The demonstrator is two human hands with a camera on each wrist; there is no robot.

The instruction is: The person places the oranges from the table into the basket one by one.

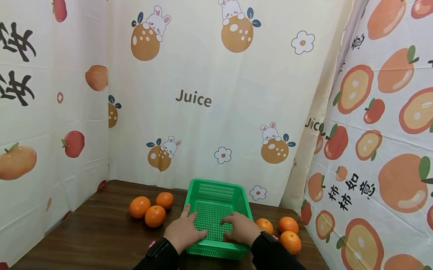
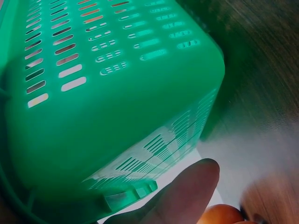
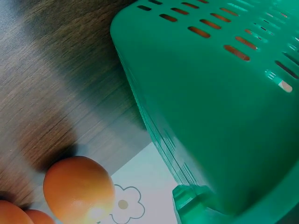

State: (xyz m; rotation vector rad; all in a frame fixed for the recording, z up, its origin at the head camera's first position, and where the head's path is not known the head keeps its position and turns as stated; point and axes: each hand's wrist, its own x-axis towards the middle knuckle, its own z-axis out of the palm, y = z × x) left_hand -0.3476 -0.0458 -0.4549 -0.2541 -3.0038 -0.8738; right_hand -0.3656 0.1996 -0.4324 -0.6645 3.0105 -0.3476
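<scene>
Head view: the green basket (image 1: 216, 251) stands upright on the brown table (image 1: 88, 234), straight in front of the person, its mouth facing up and its flat base presumably keeping it steady. Inside, by the near wall, an orange patch (image 1: 228, 240) shows below the right fingers; orange also appears through the wall slots in both wrist views, so a fruit may lie there, though too little shows to be sure.

The left hand (image 1: 183, 232) lies over the basket's left side at the near corner, fingers spread, with one straight finger (image 2: 194, 186) outside the wall in the left wrist view; that placing looks suited to stopping light plastic from sliding. The right hand (image 1: 245, 229) comes over the right rim, thumb and forefinger apart inside; whether the fingers pinch anything I cannot tell, since the right wrist view shows none of them.

Three orange fruits (image 1: 155, 216) sit close together left of the basket, and a right-hand cluster (image 1: 290, 242) of three sits beyond the opposite wall, an arrangement that leaves room between for the basket. Behind hangs a cream printed cloth (image 1: 188, 125), likely a screen.
</scene>
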